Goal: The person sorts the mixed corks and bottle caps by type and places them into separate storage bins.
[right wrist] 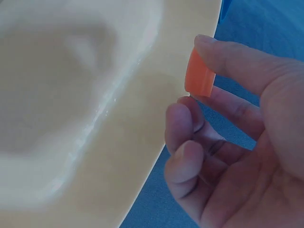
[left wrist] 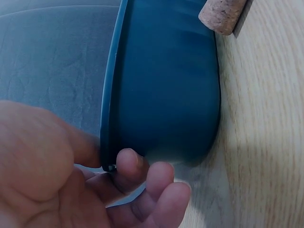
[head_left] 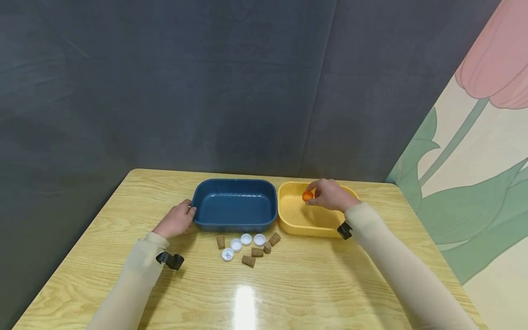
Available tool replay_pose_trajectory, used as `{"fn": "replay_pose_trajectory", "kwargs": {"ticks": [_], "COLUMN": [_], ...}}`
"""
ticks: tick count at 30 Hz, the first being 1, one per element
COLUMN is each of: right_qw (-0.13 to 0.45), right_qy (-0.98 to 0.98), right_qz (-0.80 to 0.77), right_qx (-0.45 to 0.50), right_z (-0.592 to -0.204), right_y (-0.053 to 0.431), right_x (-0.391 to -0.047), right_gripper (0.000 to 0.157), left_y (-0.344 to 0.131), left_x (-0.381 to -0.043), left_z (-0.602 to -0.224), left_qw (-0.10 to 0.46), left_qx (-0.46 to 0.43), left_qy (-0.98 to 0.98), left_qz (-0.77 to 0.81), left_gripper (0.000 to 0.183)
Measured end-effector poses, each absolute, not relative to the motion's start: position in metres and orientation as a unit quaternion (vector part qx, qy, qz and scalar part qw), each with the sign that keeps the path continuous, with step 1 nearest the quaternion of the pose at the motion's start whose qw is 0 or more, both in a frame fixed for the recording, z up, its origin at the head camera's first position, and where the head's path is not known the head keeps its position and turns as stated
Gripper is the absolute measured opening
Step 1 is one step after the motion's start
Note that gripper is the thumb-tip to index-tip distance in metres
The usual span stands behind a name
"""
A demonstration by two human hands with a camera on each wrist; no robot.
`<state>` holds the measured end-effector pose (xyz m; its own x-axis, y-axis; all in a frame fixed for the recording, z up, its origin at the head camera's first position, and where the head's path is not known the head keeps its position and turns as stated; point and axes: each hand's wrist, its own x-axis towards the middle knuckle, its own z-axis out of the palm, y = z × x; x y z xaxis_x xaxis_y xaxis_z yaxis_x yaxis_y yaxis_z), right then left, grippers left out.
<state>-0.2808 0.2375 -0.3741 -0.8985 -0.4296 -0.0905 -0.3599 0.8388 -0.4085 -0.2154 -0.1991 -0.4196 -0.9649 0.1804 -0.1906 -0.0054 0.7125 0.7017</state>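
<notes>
My left hand [head_left: 177,219] grips the left rim of a dark blue tray [head_left: 235,228]. The left wrist view has its thumb at the rim and curled fingers [left wrist: 164,178] against the outer wall. Over the yellow tray [head_left: 294,229], my right hand [head_left: 331,196] pinches an orange bottle cap [head_left: 307,196] between thumb and fingers. That cap [right wrist: 198,76] stands on edge in the right wrist view, with the other fingers loosely curled below it. No objects show inside the blue tray; part of the yellow tray's inside is hidden by the right hand.
In front of the trays, several white bottle caps [head_left: 236,244] lie with several brown corks [head_left: 257,252] on the wooden table [head_left: 288,288]. Both trays stand side by side near the back edge. Behind the table hangs a dark grey cloth [head_left: 206,91]; a flower-painted wall [head_left: 474,192] is at right.
</notes>
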Motion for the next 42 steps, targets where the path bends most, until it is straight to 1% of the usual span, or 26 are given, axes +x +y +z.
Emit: {"fn": "replay_pose_trajectory", "kwargs": {"ticks": [15, 23, 30, 36, 38, 42], "right_qw": [0.111, 0.115, 0.122, 0.116, 0.111, 0.096], "right_qy": [0.961, 0.959, 0.959, 0.958, 0.958, 0.956], "right_qz": [-0.182, -0.186, -0.187, -0.197, -0.197, -0.194], "right_qx": [-0.178, -0.179, -0.173, -0.171, -0.177, -0.198], "right_z": [-0.381, -0.382, -0.383, -0.384, -0.384, -0.381], "right_y": [0.243, 0.245, 0.245, 0.244, 0.243, 0.236], "right_x": [-0.289, -0.288, -0.285, -0.281, -0.28, -0.273], "right_gripper": [0.036, 0.053, 0.055, 0.06, 0.059, 0.051], "left_y": [-0.198, -0.199, -0.199, -0.199, -0.199, -0.201], "left_x": [-0.216, -0.217, -0.217, -0.217, -0.217, -0.216], "left_z": [-0.418, -0.418, -0.42, -0.42, -0.42, -0.421], "left_qw": [0.129, 0.132, 0.128, 0.129, 0.129, 0.13], "left_qx": [0.045, 0.054, 0.053, 0.05, 0.048, 0.044], "left_qy": [0.913, 0.913, 0.913, 0.911, 0.911, 0.913], "left_qz": [0.384, 0.383, 0.384, 0.388, 0.388, 0.384], "left_gripper": [0.036, 0.035, 0.036, 0.036, 0.036, 0.036]}}
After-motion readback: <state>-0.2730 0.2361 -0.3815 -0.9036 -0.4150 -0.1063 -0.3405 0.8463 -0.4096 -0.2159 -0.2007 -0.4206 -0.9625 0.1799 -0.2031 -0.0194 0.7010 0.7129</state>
